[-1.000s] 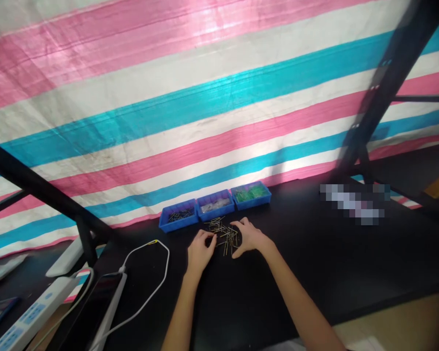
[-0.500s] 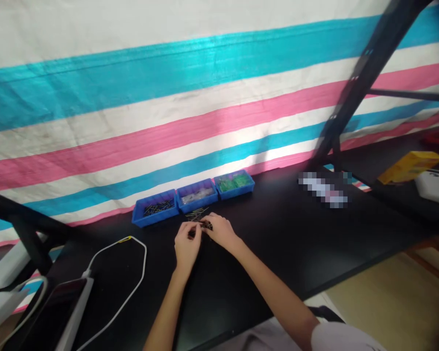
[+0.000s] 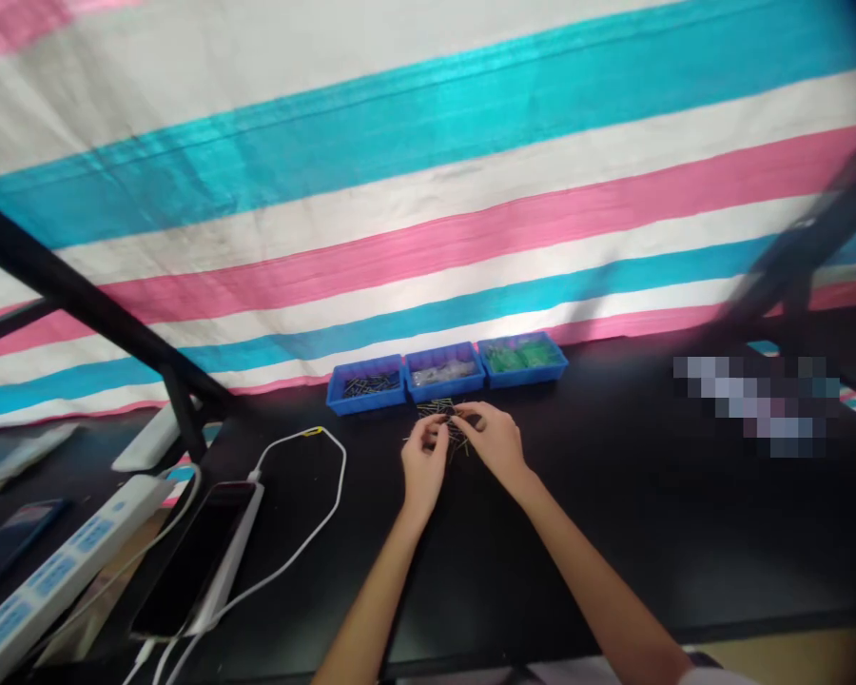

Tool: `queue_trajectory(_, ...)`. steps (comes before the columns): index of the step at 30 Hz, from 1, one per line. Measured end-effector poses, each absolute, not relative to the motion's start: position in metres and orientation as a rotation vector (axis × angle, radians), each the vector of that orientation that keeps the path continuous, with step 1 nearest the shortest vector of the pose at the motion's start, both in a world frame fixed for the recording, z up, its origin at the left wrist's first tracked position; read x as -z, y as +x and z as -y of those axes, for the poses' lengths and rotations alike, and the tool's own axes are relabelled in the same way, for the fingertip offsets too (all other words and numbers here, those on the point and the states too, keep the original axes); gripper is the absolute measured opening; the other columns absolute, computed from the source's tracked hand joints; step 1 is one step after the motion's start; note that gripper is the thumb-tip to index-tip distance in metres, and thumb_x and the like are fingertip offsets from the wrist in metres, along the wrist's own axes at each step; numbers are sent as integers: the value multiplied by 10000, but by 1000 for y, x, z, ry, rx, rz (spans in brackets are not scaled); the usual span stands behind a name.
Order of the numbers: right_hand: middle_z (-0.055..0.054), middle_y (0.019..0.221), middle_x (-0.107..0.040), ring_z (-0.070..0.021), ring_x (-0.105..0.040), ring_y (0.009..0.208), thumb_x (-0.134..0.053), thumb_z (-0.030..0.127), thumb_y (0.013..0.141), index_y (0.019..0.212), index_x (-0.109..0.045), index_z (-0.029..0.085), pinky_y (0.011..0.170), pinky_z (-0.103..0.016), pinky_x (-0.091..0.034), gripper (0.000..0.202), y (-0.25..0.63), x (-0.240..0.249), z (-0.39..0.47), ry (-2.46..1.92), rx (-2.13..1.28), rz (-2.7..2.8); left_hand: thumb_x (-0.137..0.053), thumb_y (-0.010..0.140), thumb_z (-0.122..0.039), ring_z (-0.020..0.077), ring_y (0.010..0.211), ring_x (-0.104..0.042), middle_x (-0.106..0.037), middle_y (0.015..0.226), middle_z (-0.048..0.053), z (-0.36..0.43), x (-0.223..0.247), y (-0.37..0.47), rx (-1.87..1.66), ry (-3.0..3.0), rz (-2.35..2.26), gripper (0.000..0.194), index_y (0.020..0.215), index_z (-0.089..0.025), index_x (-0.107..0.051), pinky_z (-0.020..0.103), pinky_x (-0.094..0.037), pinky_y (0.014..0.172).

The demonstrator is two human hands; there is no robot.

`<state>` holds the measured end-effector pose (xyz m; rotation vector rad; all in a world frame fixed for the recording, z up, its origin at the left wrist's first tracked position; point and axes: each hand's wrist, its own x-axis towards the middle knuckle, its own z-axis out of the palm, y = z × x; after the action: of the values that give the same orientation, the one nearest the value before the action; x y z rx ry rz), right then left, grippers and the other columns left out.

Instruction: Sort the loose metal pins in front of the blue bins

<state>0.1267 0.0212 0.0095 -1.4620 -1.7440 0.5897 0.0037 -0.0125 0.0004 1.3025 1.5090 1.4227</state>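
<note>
A loose heap of thin, brassy screw-like pieces (image 3: 458, 440) lies on the black table (image 3: 556, 533), with more of them just behind, near the blue trays. At the heap's left side is my left hand (image 3: 424, 466), thumb and fingers pinched together. My right hand (image 3: 497, 445) reaches in from the right, its fingertips also closed and almost meeting the left ones. Whatever sits between the fingertips is too small to make out. Beyond stand three blue trays in a row: the left tray (image 3: 335, 400) with dark screw-like pieces, the middle tray (image 3: 446, 388) with clear bits, the right tray (image 3: 524, 378) with green bits.
On the left a phone (image 3: 192, 557) lies beside a white cable (image 3: 339, 495) that loops over the table. A white power strip (image 3: 64, 571) and another phone (image 3: 18, 542) are farther left. Black frame bars slant up at both sides before a striped sheet (image 3: 371, 257). A pixelated patch covers something at right.
The view has turned left, so the trays and hands appear farther right and more of the power strip shows. My hands stay at the heap, now slightly apart, showing more loose pieces.
</note>
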Motion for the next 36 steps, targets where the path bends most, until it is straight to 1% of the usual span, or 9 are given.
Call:
queue_trajectory(2,20,830,-683,-108,-562,522,-585,374,767,905,-670,268,499,-225,-403,194,125,-7,-22,-1427,-637,1685,-547,792,-324,104,610,-544,-584,743,25,13,-1,6,-1445,1264,-1481,273,999,-151,-587,183,-421,501)
queue_trajectory(5,-6,822,-686,-114,-572,500,-578,383,762,931,-658,234,480,-227,-436,239,122,-3,-23,-1341,-817,1606,-534,804,-325,97,603,-534,-572,730,17,14,0,7,-1477,1222,-1439,258,992,-154,-580,189,-427,532)
queue_trajectory(7,-31,848,-683,-125,-590,519,-558,396,770,963,-637,207,471,-227,-461,282,121,0,-24,-1273,-943,1545,-523,812,-317,97,607,-530,-559,719,13,14,0,6,-1501,1199,-1421,240,978,-152,-579,192,-425,542)
queue_trajectory(9,-53,857,-680,-135,-599,535,-546,415,770,982,-623,188,461,-228,-472,321,120,3,-24,-1247,-990,1505,-515,817,-300,99,617,-526,-549,712,12,13,0,5,-1522,1179,-1412,221,966,-150,-578,193,-422,552)
queue_trajectory(14,-68,825,-676,-120,-552,477,-567,443,746,938,-654,170,461,-231,-441,345,122,5,-25,-1323,-828,1554,-518,808,-262,87,581,-503,-538,696,5,13,-2,4,-1540,1139,-1423,192,952,-155,-585,185,-402,536)
queue_trajectory(20,-10,784,-675,-122,-569,494,-554,418,768,906,-683,248,503,-239,-434,254,123,2,-24,-1427,-766,1630,-528,794,-257,86,575,-500,-546,698,5,14,-1,6,-1518,1133,-1398,179,930,-160,-593,184,-400,524)
queue_trajectory(25,1,712,-675,-145,-605,548,-522,472,781,901,-688,271,509,-238,-413,286,123,-1,-21,-1528,-692,1664,-533,796,-270,85,577,-493,-536,700,2,15,-2,7,-1500,1136,-1376,189,937,-159,-594,188,-404,530)
queue_trajectory(31,-3,915,-659,-106,-585,563,-483,458,817,862,-690,258,528,-230,-397,292,121,-6,-19,-1489,-582,1715,-532,804,-291,88,590,-489,-519,702,-2,18,-5,7,-1490,1155,-1340,203,953,-164,-588,191,-408,546)
queue_trajectory(36,-4,919,-649,-111,-587,578,-471,447,836,864,-692,261,525,-231,-391,291,121,-6,-19,-1483,-600,1720,-541,799,-301,84,577,-481,-513,706,-2,17,-4,7,-1488,1156,-1344,216,958,-161,-583,188,-399,532)
